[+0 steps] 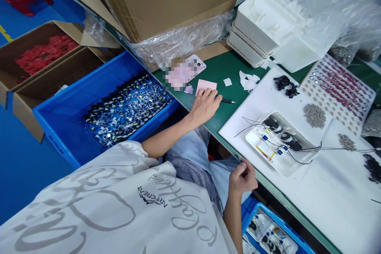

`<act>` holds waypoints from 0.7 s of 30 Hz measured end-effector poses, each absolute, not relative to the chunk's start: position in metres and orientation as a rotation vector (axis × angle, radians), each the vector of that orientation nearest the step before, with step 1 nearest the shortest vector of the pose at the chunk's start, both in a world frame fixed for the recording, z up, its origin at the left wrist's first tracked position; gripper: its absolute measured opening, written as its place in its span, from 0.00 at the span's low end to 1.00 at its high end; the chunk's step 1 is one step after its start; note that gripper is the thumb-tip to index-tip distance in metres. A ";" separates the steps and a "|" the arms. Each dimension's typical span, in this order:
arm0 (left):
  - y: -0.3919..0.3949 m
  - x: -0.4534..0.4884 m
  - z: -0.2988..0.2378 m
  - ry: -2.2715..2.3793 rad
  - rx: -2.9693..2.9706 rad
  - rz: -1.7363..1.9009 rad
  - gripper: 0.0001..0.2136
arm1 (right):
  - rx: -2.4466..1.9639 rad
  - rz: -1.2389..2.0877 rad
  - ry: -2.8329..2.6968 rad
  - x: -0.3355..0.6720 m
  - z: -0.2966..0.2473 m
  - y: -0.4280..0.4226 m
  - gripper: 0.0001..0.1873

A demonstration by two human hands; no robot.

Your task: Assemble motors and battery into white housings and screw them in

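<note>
My left hand (pixel 205 105) rests on the green table (pixel 220 69), closed around a black pen (pixel 228 101) whose tip points right. It lies just below a pink sticky note (pixel 206 85). My right hand (pixel 242 176) is curled into a loose fist at the table's near edge, beside the white mat (pixel 262 99); whether it holds anything is hidden. On the mat sits a clear tray (pixel 279 143) with small black parts and thin wires.
A blue bin (pixel 68 107) of small wired parts stands left of the table, with cardboard boxes (pixel 38 55) beyond it. A phone (pixel 184 72), white paper scraps (pixel 248 80), stacked white trays (pixel 262 24), plastic bags and a sheet of red parts (pixel 339 87) are on the table. Another blue bin (pixel 276 234) sits below.
</note>
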State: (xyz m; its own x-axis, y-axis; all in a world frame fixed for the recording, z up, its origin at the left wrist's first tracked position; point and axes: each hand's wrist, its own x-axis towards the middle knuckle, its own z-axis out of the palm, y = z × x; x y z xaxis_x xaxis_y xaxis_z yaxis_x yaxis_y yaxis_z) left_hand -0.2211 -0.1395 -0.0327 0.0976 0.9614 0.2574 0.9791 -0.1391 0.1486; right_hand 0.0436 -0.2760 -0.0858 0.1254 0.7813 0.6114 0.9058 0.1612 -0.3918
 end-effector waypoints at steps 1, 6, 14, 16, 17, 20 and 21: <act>-0.140 -0.221 -0.032 -2.022 -2.282 -0.451 0.18 | -1.643 -0.197 -1.669 0.044 -0.086 -0.276 0.19; -0.139 -0.221 -0.032 -2.030 -2.285 -0.468 0.18 | -1.691 -0.156 -1.657 0.044 -0.086 -0.277 0.22; -0.142 -0.221 -0.030 -2.019 -2.285 -0.527 0.19 | -1.714 -0.118 -1.632 0.043 -0.088 -0.278 0.23; -0.143 -0.220 -0.031 -2.023 -2.266 -0.521 0.19 | -1.681 -0.099 -1.639 0.042 -0.089 -0.277 0.23; -0.142 -0.220 -0.032 -2.022 -2.257 -0.519 0.19 | -1.660 -0.086 -1.642 0.042 -0.089 -0.276 0.22; -0.139 -0.225 -0.036 -1.992 -2.244 -0.542 0.19 | -1.584 -0.049 -1.646 0.039 -0.088 -0.272 0.20; -0.138 -0.227 -0.036 -1.981 -2.241 -0.563 0.18 | -1.561 -0.036 -1.649 0.038 -0.087 -0.271 0.20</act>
State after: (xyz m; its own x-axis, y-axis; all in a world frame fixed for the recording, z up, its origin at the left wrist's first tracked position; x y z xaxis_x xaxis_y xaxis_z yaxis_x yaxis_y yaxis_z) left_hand -0.2268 -0.1378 -0.0360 0.0864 0.9381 0.3355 0.9744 -0.1498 0.1679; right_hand 0.0375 -0.2713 -0.0871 0.1326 0.8087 0.5730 0.8327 0.2228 -0.5070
